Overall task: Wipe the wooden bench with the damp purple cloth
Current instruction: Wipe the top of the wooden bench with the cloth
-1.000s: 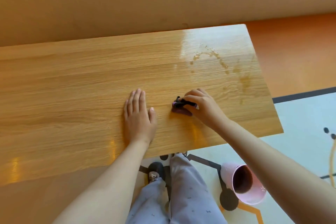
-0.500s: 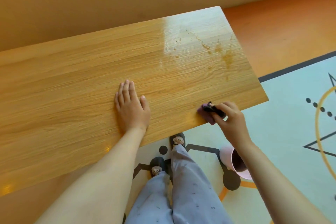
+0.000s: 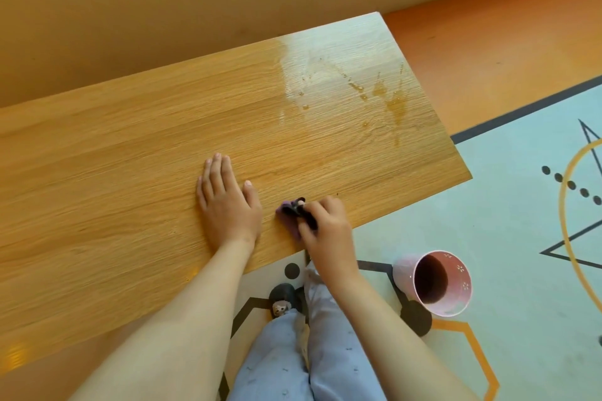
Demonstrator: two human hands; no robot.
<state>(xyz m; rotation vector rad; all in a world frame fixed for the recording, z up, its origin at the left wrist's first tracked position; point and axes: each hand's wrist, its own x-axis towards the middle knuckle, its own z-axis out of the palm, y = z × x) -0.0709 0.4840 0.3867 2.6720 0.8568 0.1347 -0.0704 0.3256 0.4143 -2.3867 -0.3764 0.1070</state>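
Observation:
The wooden bench (image 3: 130, 156) runs from the left edge to a right end past the middle of the view. Brownish spill marks (image 3: 391, 101) sit near its far right end, in a glossy patch. My left hand (image 3: 228, 205) lies flat on the bench, fingers together, holding nothing. Just to its right, my right hand (image 3: 325, 228) is closed on the bunched purple cloth (image 3: 288, 210), which presses on the bench near the front edge. A dark part of the cloth pokes out between my fingers.
A pink cup (image 3: 433, 283) lies tilted on the patterned floor mat (image 3: 505, 238) to the right of my legs. An orange wall (image 3: 195, 10) runs behind the bench. My legs and a slipper (image 3: 281, 301) are under the bench's front edge.
My right hand slid the cloth to the bench's front right edge and then back left, close to my left hand. The left hand stayed flat. The camera view shifted.

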